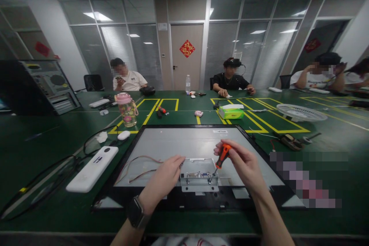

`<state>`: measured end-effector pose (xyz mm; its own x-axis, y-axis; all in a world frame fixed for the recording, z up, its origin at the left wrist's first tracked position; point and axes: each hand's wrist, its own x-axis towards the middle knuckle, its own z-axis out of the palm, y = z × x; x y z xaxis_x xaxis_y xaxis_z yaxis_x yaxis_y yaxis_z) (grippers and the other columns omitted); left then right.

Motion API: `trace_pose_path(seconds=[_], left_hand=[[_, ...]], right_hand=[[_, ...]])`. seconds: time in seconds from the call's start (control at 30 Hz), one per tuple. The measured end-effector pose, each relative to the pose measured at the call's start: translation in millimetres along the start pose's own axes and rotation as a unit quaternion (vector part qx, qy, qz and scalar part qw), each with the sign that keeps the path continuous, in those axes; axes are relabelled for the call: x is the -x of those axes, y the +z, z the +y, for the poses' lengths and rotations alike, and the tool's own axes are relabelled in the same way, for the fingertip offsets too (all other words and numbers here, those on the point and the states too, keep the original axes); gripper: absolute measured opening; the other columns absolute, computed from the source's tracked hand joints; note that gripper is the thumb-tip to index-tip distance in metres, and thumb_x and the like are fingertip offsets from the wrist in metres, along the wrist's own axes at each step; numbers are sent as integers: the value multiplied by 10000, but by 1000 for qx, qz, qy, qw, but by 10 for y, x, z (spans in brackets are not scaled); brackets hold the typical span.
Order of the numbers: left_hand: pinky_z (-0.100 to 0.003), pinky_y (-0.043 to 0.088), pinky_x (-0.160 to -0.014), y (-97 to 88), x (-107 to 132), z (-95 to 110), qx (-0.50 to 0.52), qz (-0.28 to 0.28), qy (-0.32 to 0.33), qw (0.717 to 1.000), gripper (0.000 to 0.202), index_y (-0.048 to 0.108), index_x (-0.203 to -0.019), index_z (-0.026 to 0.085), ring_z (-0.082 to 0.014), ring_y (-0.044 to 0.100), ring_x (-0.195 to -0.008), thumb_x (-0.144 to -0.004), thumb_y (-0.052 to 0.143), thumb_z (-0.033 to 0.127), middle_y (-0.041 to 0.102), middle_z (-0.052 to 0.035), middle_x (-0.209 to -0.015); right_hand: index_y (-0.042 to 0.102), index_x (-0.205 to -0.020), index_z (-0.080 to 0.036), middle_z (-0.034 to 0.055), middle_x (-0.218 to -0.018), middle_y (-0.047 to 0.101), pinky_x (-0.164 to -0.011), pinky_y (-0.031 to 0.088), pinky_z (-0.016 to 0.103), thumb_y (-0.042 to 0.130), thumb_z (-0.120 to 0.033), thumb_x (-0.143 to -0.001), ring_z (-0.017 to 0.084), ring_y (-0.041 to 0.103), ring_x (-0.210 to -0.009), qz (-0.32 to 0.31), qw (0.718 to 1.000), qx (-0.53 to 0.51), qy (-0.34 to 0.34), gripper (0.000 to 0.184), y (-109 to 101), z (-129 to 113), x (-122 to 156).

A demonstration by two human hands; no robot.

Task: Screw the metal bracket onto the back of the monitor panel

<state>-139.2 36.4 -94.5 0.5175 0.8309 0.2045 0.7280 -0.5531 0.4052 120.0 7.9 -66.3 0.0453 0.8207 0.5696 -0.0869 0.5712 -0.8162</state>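
Observation:
A flat display panel [161, 142] lies back side up on the green table, in front of me. Near its close edge stands a metal bracket [198, 189] with a small circuit board and connectors [198, 175]. My left hand [168, 177], with a watch on the wrist, has its fingers closed at the bracket's left upper corner. My right hand [242, 159] grips an orange and black screwdriver [223, 155] by its handle. The screwdriver is tilted, its tip down at the bracket's right end. Thin wires [138, 158] run over the panel to the left.
On the left are a white power bank [93, 169], black cables [43, 184], a pink-lidded bottle [127, 110] and a computer case [43, 86]. Ahead lie a green tissue pack [231, 112] and a white fan grille [301, 112]. Several people sit across the table.

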Motion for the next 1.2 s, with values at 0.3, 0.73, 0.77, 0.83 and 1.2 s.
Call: trace_pose_path(seconds=[0.3, 0.73, 0.77, 0.83, 1.2], left_hand=[[-392, 390, -1167, 142, 93, -20, -36, 8, 2, 999, 556, 501, -1416, 137, -209, 509, -1355, -898, 327, 35, 548, -133, -1454], [-402, 384, -1179, 220, 89, -63, -28, 42, 24, 998, 613, 483, -1430, 136, -190, 480, -1381, -861, 312, -11, 504, -114, -1499], [-399, 391, -1174, 223, 87, -66, -29, 42, 22, 998, 608, 487, -1427, 136, -191, 488, -1374, -862, 314, -9, 512, -117, -1491], [-398, 404, -1165, 222, 87, -68, -30, 39, 20, 999, 599, 495, -1418, 133, -193, 506, -1358, -864, 316, -7, 532, -122, -1471], [-464, 377, -1178, 235, 91, -99, -39, 74, 30, 996, 498, 572, -1330, 156, -225, 522, -1339, -905, 351, 19, 588, -119, -1396]], right_hand=[[794, -876, -239, 48, -858, 678, -608, 579, 288, 783, -296, -799, 183, 658, -747, 158, 968, 164, -102, 97, 115, 33, -18], [788, -888, -275, 25, -866, 652, -640, 556, 249, 789, -227, -793, 161, 643, -796, 106, 991, 37, -80, 106, 12, 84, 41], [782, -850, -266, 17, -841, 631, -626, 543, 238, 802, -221, -774, 150, 624, -770, 109, 991, 36, -76, 90, 26, 75, 29], [772, -819, -258, 8, -824, 605, -609, 524, 224, 806, -223, -766, 137, 599, -748, 110, 991, 30, -66, 72, 49, 61, 7], [762, -980, -267, 46, -939, 692, -776, 561, 308, 666, -322, -915, 185, 679, -875, 35, 998, 12, -43, 128, 192, 17, -17]])
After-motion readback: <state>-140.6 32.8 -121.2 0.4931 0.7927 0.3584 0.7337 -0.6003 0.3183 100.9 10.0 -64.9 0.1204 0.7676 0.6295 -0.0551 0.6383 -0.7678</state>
